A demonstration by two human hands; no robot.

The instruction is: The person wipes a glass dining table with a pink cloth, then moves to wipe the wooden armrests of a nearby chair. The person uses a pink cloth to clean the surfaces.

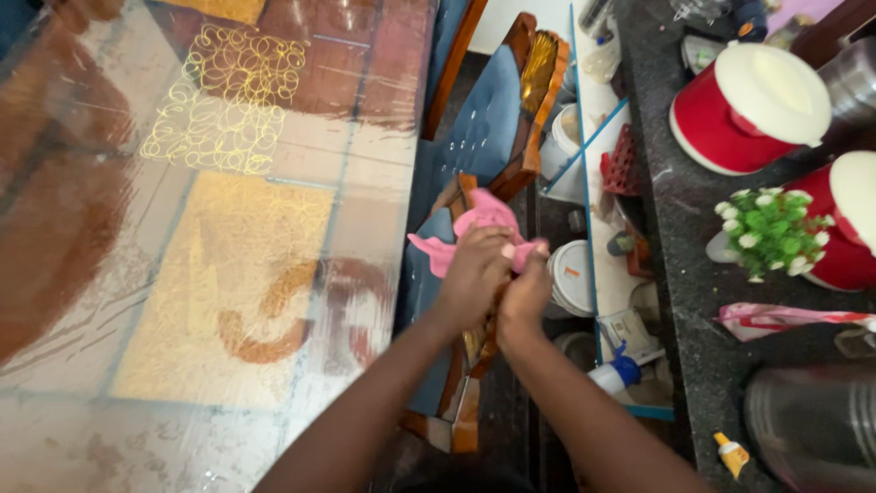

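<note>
Both arms reach forward, left hand (472, 274) and right hand (523, 294) each with grip clamped on the pink cloth (481, 222).

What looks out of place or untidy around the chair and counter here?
Mostly clutter. The white shelf beside the blue chair is crammed with tubs and a spray bottle lying on its side. A small yellow tube lies loose on the dark counter. Both hands bunch a pink cloth on the chair's wooden frame.
</note>
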